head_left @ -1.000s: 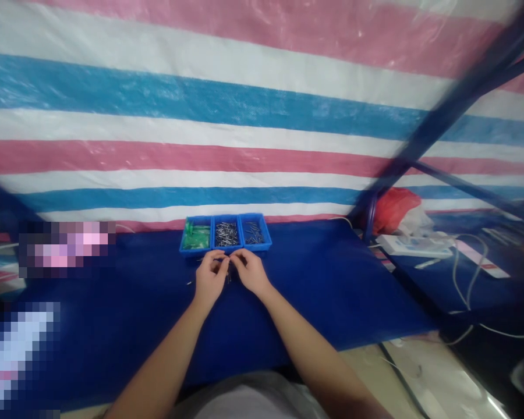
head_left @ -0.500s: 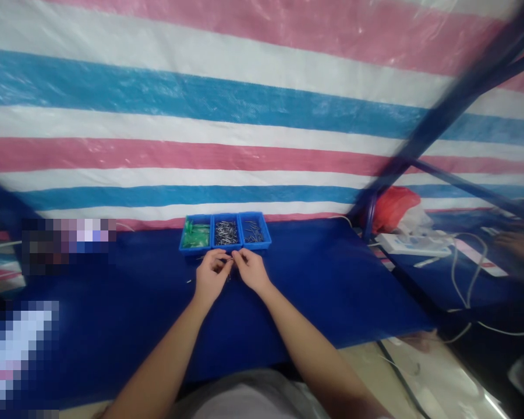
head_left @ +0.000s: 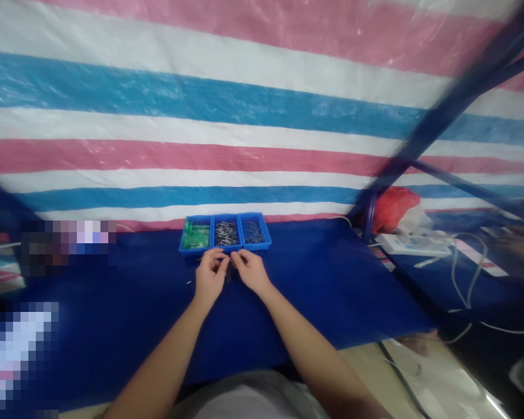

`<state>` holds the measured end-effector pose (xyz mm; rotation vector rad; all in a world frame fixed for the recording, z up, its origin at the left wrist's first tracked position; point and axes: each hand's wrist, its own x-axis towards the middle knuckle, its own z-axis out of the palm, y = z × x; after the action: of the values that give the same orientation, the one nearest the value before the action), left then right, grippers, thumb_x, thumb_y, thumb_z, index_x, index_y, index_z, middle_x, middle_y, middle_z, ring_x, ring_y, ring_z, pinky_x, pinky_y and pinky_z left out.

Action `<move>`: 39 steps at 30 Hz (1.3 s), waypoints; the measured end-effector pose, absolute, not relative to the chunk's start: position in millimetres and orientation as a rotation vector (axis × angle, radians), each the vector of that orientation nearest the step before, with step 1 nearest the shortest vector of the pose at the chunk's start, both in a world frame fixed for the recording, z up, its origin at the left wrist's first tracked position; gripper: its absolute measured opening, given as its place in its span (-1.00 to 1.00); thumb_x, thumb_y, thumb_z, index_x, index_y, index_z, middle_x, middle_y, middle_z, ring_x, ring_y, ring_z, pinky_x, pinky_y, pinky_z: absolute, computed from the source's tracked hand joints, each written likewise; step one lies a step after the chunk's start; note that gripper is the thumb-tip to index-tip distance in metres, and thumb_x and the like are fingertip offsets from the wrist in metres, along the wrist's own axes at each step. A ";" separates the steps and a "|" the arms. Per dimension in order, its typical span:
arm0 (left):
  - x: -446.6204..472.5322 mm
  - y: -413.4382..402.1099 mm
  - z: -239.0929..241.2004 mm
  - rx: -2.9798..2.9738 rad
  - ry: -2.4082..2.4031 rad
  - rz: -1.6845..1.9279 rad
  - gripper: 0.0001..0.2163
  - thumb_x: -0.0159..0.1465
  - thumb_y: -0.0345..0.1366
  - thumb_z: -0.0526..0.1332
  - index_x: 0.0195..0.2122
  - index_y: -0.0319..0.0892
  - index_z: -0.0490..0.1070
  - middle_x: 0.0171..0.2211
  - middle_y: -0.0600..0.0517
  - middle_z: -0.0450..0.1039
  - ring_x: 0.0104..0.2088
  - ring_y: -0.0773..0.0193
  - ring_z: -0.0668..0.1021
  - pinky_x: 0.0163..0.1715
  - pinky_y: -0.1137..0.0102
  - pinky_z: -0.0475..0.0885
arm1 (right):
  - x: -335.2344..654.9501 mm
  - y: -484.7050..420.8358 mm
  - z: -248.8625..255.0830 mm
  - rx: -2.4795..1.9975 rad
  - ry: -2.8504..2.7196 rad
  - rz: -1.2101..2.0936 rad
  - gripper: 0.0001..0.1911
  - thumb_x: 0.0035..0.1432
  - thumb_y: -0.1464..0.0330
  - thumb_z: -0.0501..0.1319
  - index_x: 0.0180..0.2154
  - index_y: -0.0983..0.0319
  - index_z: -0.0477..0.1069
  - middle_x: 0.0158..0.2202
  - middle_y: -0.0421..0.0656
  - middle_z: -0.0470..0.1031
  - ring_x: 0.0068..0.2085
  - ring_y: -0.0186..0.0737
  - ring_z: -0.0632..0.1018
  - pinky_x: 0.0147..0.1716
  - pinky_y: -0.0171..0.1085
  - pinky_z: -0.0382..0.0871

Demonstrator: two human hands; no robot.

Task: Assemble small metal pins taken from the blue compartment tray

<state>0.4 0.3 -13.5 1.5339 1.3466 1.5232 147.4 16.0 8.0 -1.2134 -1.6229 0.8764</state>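
Observation:
My left hand (head_left: 210, 274) and my right hand (head_left: 248, 270) meet fingertip to fingertip over a blue table (head_left: 113, 314), just in front of three small blue bins. Both hands pinch something small and thin between them, too small to name. A few thin metal pins (head_left: 228, 276) lie on the cloth under the hands, and one lies apart at the left (head_left: 188, 282). The left bin (head_left: 196, 235) holds green parts. The middle bin (head_left: 226, 233) and the right bin (head_left: 254, 231) hold small metal pins.
A striped pink, white and blue tarp (head_left: 227, 116) hangs behind the table. To the right stand a dark blue frame post (head_left: 423, 139), a red bag (head_left: 393, 208), a white power strip (head_left: 413, 244) and loose cables (head_left: 463, 273). Another person's hand (head_left: 521, 244) shows at far right.
My hands stay pinched together in the same spot, with only small finger movements. The other person's hand at far right has come into view.

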 end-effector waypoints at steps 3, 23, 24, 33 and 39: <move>-1.1 1.6 -14.6 1.512 1.367 1.533 -0.70 0.28 -0.17 0.27 0.01 -0.12 0.36 -0.24 0.00 0.55 -0.48 0.37 0.52 -0.42 0.43 0.46 | 146.5 15.7 8.2 -1.152 -1.617 0.882 -0.76 0.28 0.18 0.18 -0.31 0.19 0.51 -0.36 -0.19 0.58 -0.35 -0.23 0.55 -0.30 -0.29 0.39; -1.3 0.6 -12.8 1.411 1.370 1.524 -0.67 0.29 -0.12 0.26 0.02 -0.10 0.35 -0.23 0.01 0.53 -0.49 0.35 0.56 -0.45 0.41 0.50 | 147.8 13.7 10.3 -1.142 -1.660 0.923 -0.73 0.30 0.18 0.16 -0.30 0.19 0.53 -0.36 -0.19 0.58 -0.35 -0.23 0.53 -0.31 -0.30 0.37; -0.7 0.5 -12.8 1.408 1.352 1.526 -0.65 0.28 -0.12 0.28 0.03 -0.10 0.34 -0.18 -0.01 0.54 -0.47 0.35 0.58 -0.42 0.40 0.51 | 148.1 14.2 9.7 -1.147 -1.646 0.927 -0.71 0.31 0.17 0.15 -0.31 0.19 0.53 -0.37 -0.18 0.58 -0.35 -0.23 0.53 -0.31 -0.30 0.37; -0.7 2.1 -15.7 1.428 1.310 1.540 -0.65 0.27 -0.15 0.29 0.03 -0.12 0.32 -0.20 -0.02 0.54 -0.45 0.35 0.56 -0.39 0.41 0.52 | 148.0 15.3 8.3 -1.162 -1.641 0.918 -0.65 0.32 0.13 0.13 -0.37 0.21 0.50 -0.42 -0.20 0.55 -0.39 -0.26 0.51 -0.32 -0.31 0.35; -1.6 2.3 -15.2 1.429 1.325 1.538 -0.68 0.30 -0.15 0.26 0.02 -0.11 0.34 -0.23 -0.01 0.52 -0.41 0.34 0.57 -0.37 0.42 0.50 | 146.3 15.0 9.1 -1.113 -1.608 0.926 -0.78 0.24 0.19 0.22 -0.22 0.19 0.53 -0.30 -0.16 0.61 -0.29 -0.21 0.58 -0.23 -0.27 0.43</move>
<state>-1.6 2.3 -15.2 1.4294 1.3246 1.5379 146.3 15.0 9.1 -1.1134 -1.6076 0.9257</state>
